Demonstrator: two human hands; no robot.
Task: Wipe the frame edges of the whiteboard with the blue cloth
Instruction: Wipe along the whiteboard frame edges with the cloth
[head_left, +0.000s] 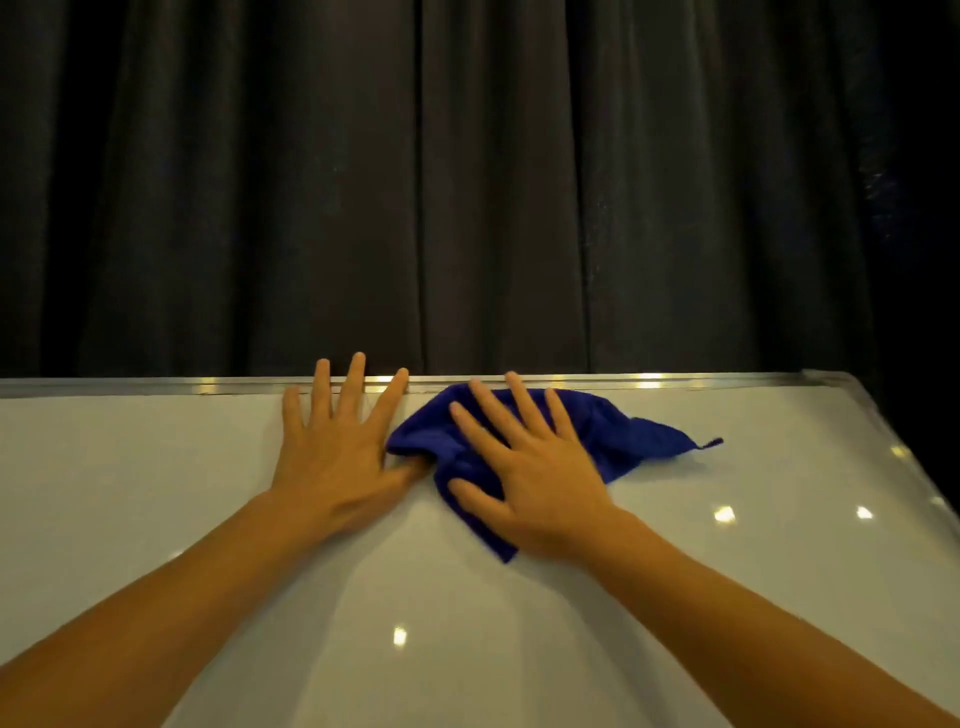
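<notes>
The whiteboard fills the lower half of the view, with its silver frame edge running along the top and down the right side. A crumpled blue cloth lies on the board just under the top frame. My right hand presses flat on the cloth, fingers spread, fingertips near the frame. My left hand lies flat on the bare board beside the cloth, fingers apart, with its fingertips over the top frame and its thumb touching the cloth's left side.
A dark pleated curtain hangs behind the board. The frame's top right corner is rounded, and the right frame edge slopes down toward the lower right. Ceiling lights reflect on the glossy board surface.
</notes>
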